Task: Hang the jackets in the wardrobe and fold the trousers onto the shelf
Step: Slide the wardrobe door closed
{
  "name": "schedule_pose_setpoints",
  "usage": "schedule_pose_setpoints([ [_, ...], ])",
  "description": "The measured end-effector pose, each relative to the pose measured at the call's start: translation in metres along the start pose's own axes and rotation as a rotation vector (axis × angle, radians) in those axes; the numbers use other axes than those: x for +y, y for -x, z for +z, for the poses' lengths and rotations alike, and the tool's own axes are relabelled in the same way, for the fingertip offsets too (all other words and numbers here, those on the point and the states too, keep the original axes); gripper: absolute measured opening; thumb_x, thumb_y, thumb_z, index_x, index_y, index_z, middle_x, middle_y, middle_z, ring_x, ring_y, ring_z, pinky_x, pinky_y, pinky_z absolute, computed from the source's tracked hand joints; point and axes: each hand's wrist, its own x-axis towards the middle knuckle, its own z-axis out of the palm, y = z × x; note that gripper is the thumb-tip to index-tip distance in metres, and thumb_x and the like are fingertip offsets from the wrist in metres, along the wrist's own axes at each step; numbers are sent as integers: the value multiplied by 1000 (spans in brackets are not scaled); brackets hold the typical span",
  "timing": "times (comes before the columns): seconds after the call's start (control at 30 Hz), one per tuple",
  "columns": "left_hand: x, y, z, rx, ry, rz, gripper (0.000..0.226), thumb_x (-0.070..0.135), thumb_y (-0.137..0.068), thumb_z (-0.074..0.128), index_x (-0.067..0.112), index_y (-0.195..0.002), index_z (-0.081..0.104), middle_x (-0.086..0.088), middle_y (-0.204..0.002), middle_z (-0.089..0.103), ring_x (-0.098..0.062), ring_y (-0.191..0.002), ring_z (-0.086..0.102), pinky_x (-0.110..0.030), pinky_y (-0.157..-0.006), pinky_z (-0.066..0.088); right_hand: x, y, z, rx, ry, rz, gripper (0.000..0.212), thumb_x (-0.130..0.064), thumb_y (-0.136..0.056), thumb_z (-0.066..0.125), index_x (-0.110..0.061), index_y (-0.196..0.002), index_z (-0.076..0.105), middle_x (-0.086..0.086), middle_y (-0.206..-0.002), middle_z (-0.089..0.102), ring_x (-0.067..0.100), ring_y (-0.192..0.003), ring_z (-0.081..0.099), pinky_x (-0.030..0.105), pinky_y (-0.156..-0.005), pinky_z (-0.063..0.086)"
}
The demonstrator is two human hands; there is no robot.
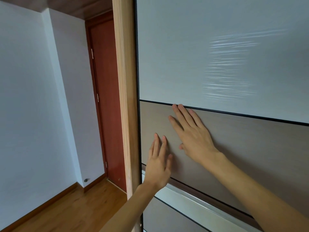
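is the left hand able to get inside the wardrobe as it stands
Probably not: the sliding door looks shut against the wooden frame, and the left hand lies flat on its brown panel, beside the right hand.

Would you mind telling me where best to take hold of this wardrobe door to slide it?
No handle shows on the wardrobe door. Probably best is its dark left edge beside the wooden frame, hooked from the left; both hands now only press flat on the brown panel.

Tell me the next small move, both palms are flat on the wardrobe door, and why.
Probably slide the door sideways to the right: both the left hand and right hand press flat on the brown panel, the door sits shut against the wooden frame, and no clothes are in view yet.
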Motion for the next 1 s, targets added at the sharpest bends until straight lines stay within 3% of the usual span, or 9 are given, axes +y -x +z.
schedule_pose_setpoints([
  [0.13,3,0,-7,-31,69,-11,63,42,-108,35,36,-159,-1,17,-165,-22,-5,-154,-12,-24,-120,12,0,0,-3,4,-24,-14,109,-34,-64,87,-8,-153,31,20,-164,2,35,-152,-1,46,-123,3],
  [0.27,12,21,-24,-59,112,-119,62,50,-106,33,46,-156,-3,20,-166,-13,-4,-153,1,-26,-119,20,-1,5,-2,31,-117,-32,98,-31,-59,89,-4,-143,47,21,-161,21,35,-151,14,47,-122,10],
  [0.33,12,47,-37,-14,99,-181,62,51,-105,33,44,-157,-1,18,-167,-9,-2,-151,4,-22,-119,18,-8,12,2,44,-201,-63,92,-33,-63,88,-3,-141,49,20,-159,29,34,-150,21,47,-120,12],
  [0.43,6,95,-59,42,70,-306,62,51,-106,33,40,-159,4,18,-168,-2,-8,-155,1,-31,-123,11,-30,25,3,51,-304,-141,82,-39,-78,78,-2,-144,47,19,-158,30,33,-150,21,48,-122,11],
  [0.63,2,171,-120,134,-80,-572,63,49,-104,36,39,-160,9,12,-169,7,-17,-156,6,-44,-125,18,-99,47,-6,-33,-562,-316,77,-43,-94,59,-5,-154,28,12,-164,15,24,-153,9,39,-123,4],
  [1.0,-49,301,-264,262,-258,-835,62,47,-105,38,26,-160,18,0,-167,20,-23,-154,18,-42,-123,23,-288,51,-66,-57,-873,-616,76,-39,-97,57,-8,-156,20,10,-164,16,23,-152,15,31,-117,2],
])
